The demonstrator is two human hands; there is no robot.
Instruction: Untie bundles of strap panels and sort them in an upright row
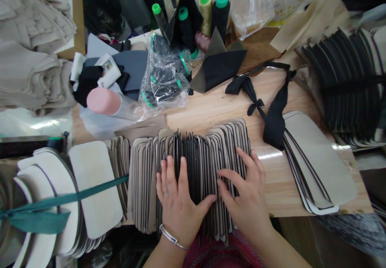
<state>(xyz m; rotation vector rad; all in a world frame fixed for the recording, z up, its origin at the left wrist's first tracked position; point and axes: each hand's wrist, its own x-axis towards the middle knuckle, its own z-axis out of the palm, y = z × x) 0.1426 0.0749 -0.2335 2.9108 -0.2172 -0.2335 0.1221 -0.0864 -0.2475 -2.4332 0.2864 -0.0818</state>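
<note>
Two bare hands work over a wooden workbench [211, 113], with a tied bundle of rounded foam-backed panels [92, 189] to the left of the hands, bound by a teal strap [64, 193], and a larger bundle of black-edged panels [346, 81] beyond them to the right. Folded stacks of beige fabric [31, 69] lie farther left. Straight ahead of the hands stand four green-capped thread cones [205, 14], three dark and one yellowish, beside a plastic bag of black pieces [165, 77]. One pink cone [102, 101] lies on its side ahead and to the left, and a knotted black fabric strip [274, 119] lies ahead and to the right. Just right of the hands, a loose fan of beige panels [318, 159] rests on the bench. Directly under both hands is a long row of dozens of beige, black-edged panels [144, 183], standing on edge and too tightly packed to count exactly. The left hand [177, 205] and right hand [245, 191] lie palm-down on top of the row, fingers spread, close together but not touching, and neither clamps the panels. A metal bangle [171, 236] circles the left wrist, and a thin ring [165, 191] sits on one left finger.
</note>
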